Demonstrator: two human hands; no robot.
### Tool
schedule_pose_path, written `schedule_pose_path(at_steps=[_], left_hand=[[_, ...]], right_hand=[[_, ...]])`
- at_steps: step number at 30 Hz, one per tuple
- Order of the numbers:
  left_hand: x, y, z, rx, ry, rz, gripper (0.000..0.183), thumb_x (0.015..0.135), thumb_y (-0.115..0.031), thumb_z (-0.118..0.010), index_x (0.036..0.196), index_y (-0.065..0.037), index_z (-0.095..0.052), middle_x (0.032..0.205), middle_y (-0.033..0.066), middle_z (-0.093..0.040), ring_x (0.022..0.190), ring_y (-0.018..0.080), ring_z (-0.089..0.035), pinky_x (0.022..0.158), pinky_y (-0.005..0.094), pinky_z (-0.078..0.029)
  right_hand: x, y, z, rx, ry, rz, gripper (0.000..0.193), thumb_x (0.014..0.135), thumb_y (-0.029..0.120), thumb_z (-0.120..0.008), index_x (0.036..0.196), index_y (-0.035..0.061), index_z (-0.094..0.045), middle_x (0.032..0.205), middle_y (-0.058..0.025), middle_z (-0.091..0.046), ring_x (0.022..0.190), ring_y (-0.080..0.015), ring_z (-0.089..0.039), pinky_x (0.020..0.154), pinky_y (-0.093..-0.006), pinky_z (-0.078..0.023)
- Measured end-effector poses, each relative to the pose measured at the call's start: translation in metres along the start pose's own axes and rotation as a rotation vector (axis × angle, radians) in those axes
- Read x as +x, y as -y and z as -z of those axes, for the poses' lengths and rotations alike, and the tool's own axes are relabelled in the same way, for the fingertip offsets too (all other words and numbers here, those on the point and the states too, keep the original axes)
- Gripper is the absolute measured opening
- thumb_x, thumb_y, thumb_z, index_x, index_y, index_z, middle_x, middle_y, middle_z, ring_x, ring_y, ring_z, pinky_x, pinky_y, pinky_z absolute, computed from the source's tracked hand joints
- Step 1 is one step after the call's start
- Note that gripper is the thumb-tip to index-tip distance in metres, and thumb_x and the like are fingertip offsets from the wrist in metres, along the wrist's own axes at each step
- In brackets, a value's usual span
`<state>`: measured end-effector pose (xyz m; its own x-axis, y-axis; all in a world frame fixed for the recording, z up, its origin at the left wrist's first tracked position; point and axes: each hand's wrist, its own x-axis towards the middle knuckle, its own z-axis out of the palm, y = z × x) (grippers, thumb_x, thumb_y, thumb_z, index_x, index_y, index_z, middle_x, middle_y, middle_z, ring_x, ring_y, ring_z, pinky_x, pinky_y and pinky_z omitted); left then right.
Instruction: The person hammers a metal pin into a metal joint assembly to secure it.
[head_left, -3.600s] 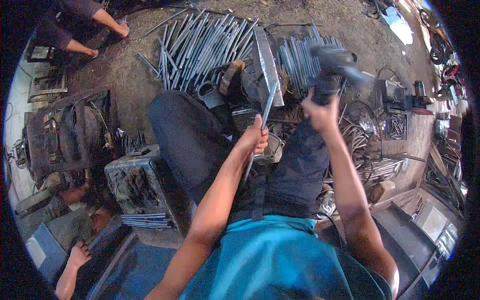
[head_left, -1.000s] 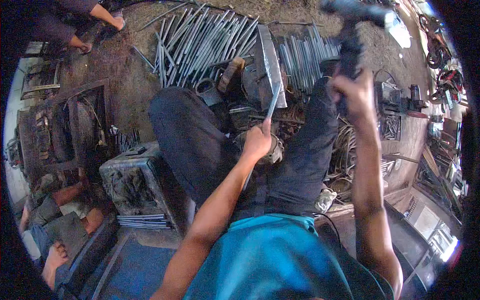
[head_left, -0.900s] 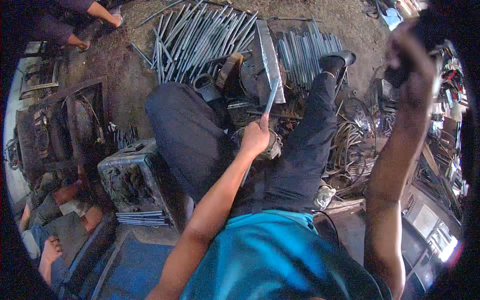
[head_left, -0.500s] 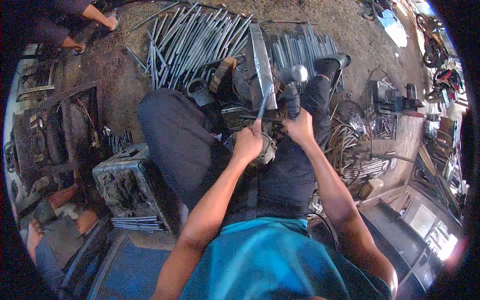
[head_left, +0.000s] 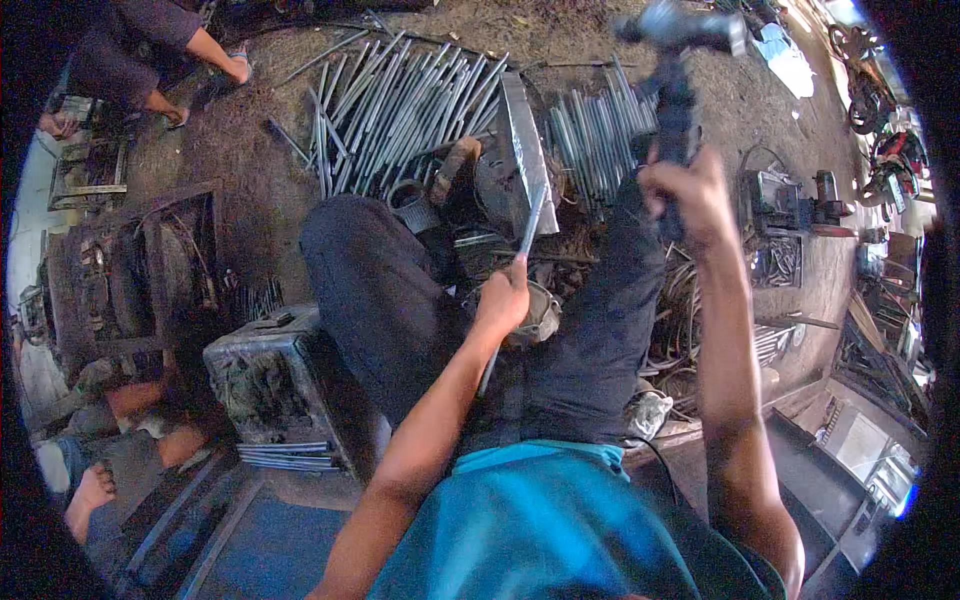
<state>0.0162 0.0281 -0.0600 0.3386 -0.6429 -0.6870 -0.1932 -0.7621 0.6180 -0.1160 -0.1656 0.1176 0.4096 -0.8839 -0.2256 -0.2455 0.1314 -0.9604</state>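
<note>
My left hand [head_left: 503, 303] is closed round a thin metal rod [head_left: 534, 214]. The rod's far end lies against a long, shiny metal bar [head_left: 522, 135] between my legs. Raised at the right, my right hand [head_left: 692, 192] grips the dark handle of a hammer [head_left: 678, 90]. Motion blurs the hammer's head, which is well away from the rod. Just beyond my left hand, a round metal piece [head_left: 541, 315] sits between my thighs, partly hidden by the hand.
Metal rods [head_left: 400, 115] lie in a large pile ahead, with a second pile [head_left: 600, 140] to its right. A dark box [head_left: 270, 375] stands at my left. Another person's feet [head_left: 238, 66] are at far left. A bench machine [head_left: 825, 200] stands on the right.
My right hand has swung the hammer up and to the right, away from the metal bar. My left hand still holds the rod against the bar. The view has shifted slightly.
</note>
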Motion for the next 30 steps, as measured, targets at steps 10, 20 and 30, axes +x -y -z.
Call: schedule_pose_path(at_steps=[10,20,30], left_hand=[[-0.008,-0.009,0.008,-0.036,0.012,-0.005,0.065,0.095,-0.051,-0.032,0.093,0.005,-0.065,0.093,0.0335,-0.06,0.098,0.0491,-0.055,0.087,0.0509,-0.043],[-0.009,-0.009,0.001,-0.044,0.012,-0.027,0.066,0.096,-0.052,-0.032,0.091,0.006,-0.065,0.091,0.0343,-0.06,0.097,0.0496,-0.055,0.085,0.0511,-0.042],[-0.007,-0.006,0.003,0.0,-0.039,0.002,0.064,0.096,-0.049,-0.033,0.091,0.006,-0.065,0.092,0.0326,-0.061,0.096,0.0479,-0.057,0.087,0.0499,-0.043]], right_hand=[[-0.004,0.043,-0.008,0.084,-0.037,0.687,0.017,0.082,0.018,-0.057,0.088,0.0027,-0.056,0.067,-0.0055,-0.053,0.058,-0.0147,-0.051,0.053,-0.0264,-0.041],[-0.056,-0.163,-0.032,0.097,-0.166,-0.46,0.007,0.067,0.001,-0.061,0.071,0.0012,-0.055,0.059,-0.0036,-0.054,0.045,-0.0129,-0.05,0.041,-0.0282,-0.04],[-0.002,0.056,0.015,0.014,-0.142,0.308,0.018,0.075,0.006,-0.059,0.092,0.0008,-0.054,0.064,-0.0052,-0.055,0.047,-0.0114,-0.049,0.043,-0.0235,-0.038]])
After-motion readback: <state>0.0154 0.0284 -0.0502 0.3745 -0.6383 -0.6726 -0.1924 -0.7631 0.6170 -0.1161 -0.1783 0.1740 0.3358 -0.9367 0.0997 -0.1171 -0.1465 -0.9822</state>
